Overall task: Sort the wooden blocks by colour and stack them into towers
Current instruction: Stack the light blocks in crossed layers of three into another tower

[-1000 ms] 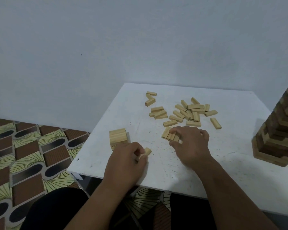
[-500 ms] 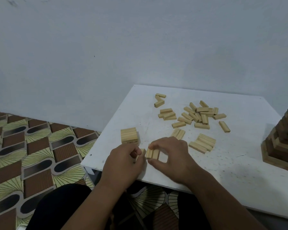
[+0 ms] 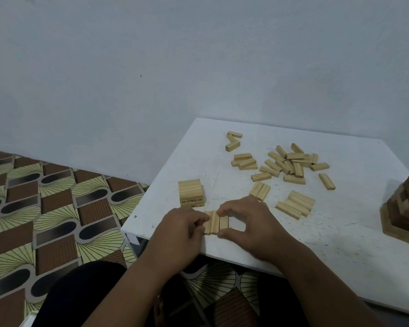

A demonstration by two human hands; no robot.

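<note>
row (image 3: 216,222) of three blocks now squared lower centre, was two at 0.5 s | left hand (image 3: 180,228) pinched on its left side | right hand (image 3: 248,223) pinched across its ends | layer ready for stack (image 3: 190,192)

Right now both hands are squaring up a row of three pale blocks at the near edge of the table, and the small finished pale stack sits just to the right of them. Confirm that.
Not quite. The head view shows the small pale stack to the left of the hands, not the right. The rest holds: the left hand and right hand press together a row of three pale blocks near the table's near edge.
</note>
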